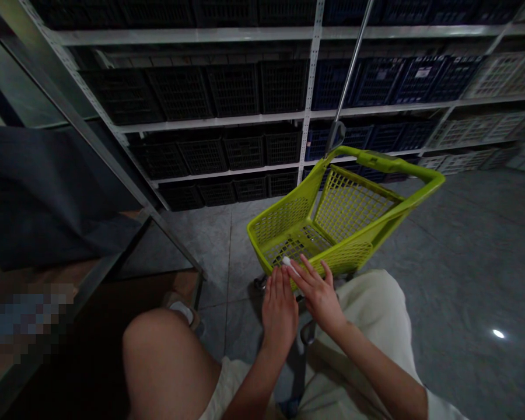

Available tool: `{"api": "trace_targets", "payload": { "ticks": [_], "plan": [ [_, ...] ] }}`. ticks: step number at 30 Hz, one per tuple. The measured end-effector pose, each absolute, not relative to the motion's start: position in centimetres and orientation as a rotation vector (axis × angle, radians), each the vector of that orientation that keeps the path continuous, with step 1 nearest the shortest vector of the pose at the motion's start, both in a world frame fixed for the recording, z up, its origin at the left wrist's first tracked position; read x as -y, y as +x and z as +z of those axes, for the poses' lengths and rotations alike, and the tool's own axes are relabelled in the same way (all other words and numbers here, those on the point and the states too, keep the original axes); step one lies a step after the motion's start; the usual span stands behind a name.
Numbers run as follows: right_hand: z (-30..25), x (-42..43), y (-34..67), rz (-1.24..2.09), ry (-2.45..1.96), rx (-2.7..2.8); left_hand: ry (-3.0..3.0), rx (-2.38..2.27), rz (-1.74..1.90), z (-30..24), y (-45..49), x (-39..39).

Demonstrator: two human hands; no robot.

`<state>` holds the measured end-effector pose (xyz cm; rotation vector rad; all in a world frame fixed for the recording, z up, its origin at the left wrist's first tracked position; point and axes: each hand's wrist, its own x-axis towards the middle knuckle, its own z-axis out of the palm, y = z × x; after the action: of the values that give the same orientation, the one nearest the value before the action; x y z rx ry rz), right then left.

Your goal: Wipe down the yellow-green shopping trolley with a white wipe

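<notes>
A small, soft-looking white object (287, 262) shows at the fingertips of my right hand (318, 296), partly hidden under its fingers. That hand's other fingers are stretched and somewhat spread. Close beside it, my left hand (280, 306) has its fingers extended flat, its fingertips near the white object; whether they touch it I cannot tell. Both hands are in front of my lap, over the near edge of a yellow-green plastic shopping cart (315, 224) with grid walls.
White metal shelving (219, 123) bears rows of black crates (172, 93), blue crates (378, 81) and white crates (503, 73). A metal-framed bench (170, 236) stands at left, with dark cloth (48, 198) on it. A metal pole (353, 64) rises behind the cart. Grey tiles (472, 256) cover the floor.
</notes>
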<state>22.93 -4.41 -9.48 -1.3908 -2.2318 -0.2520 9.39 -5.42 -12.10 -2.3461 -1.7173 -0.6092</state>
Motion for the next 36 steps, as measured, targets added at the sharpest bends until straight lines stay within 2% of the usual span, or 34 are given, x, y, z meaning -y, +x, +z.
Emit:
{"api": "trace_targets", "payload": {
  "ticks": [5,8,16,19,25,32,36],
  "plan": [
    [-8.2,1.7,30.3,-0.303,-1.643,1.991,-2.354,1.723,-0.643,-11.6,9.4,5.5],
    [-8.4,1.1,31.1,-0.315,-1.749,1.843,-2.342,1.732,-0.69,-11.6,9.6,5.5],
    [-9.6,4.3,22.3,-0.22,-1.335,2.251,-2.337,1.688,-0.628,-12.0,9.3,5.4],
    [-9.0,3.4,25.8,-0.264,-1.398,2.223,-2.343,1.715,-0.614,-11.8,9.2,5.5],
    [-8.6,0.9,33.1,-0.383,-1.733,1.794,-2.339,1.713,-0.654,-11.8,9.5,5.6],
    [-9.9,4.2,23.8,-0.236,-1.391,2.132,-2.317,1.701,-0.683,-12.3,9.6,5.4],
    [-9.3,3.9,24.9,-0.229,-1.322,2.257,-2.32,1.705,-0.673,-12.1,9.4,5.4]
  ]
}}
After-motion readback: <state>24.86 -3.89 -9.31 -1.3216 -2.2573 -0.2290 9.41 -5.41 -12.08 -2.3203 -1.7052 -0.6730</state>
